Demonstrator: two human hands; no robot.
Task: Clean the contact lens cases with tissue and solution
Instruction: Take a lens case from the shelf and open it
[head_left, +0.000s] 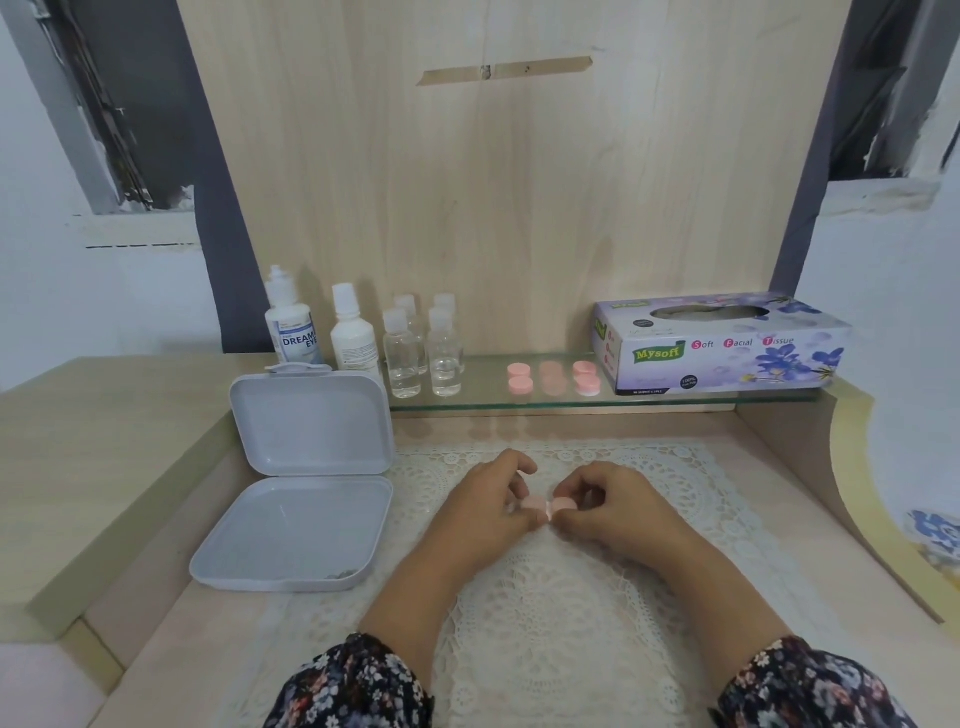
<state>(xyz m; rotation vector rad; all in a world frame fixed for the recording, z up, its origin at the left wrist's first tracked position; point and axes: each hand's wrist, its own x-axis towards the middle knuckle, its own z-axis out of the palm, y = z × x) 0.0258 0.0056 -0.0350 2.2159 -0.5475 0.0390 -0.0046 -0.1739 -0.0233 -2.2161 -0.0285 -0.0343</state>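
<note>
A pink contact lens case (548, 505) lies between my two hands over the white lace mat (571, 597). My left hand (493, 501) pinches its left end. My right hand (608, 501) pinches the cap on its right end. Several more pink lens cases (520, 378) sit on the glass shelf (675, 399). Beside them on the right stands a purple tissue box (722, 345). Two white solution bottles (291, 325) stand at the shelf's left.
An open white plastic box (296, 519) lies left of the mat, its lid upright. Several small clear bottles (423, 348) stand next to the solution bottles. A wooden back panel (509, 208) rises behind the shelf.
</note>
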